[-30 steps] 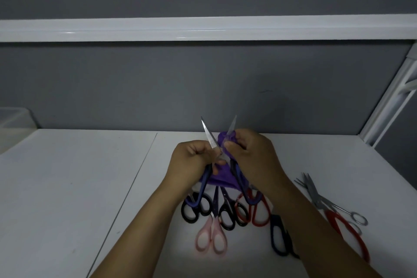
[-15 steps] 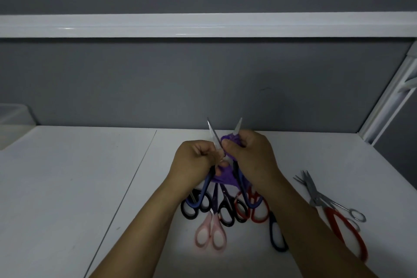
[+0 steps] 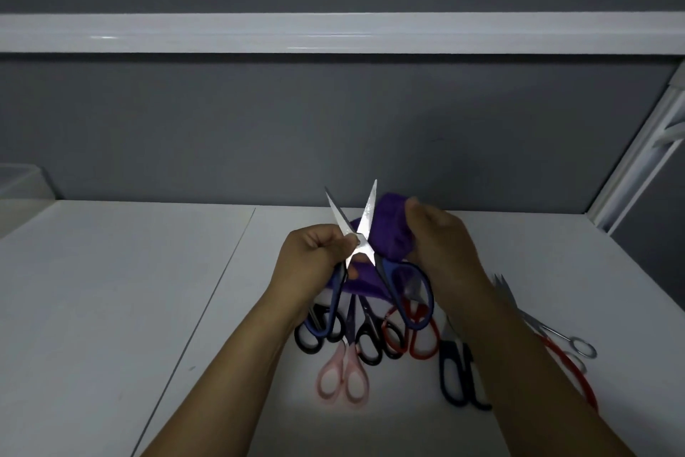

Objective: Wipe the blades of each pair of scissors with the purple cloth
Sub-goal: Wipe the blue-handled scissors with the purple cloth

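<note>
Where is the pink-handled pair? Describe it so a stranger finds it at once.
On the white table, find the cluster of scissors lying flat. The pink-handled scissors lie at its near edge, beside the left forearm. Theirs are the only pale pink handles; neighbours' are black or red.

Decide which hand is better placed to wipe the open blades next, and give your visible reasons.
Right. The right hand holds the purple cloth beside the blades; the left hand grips the blue-handled scissors.
</note>
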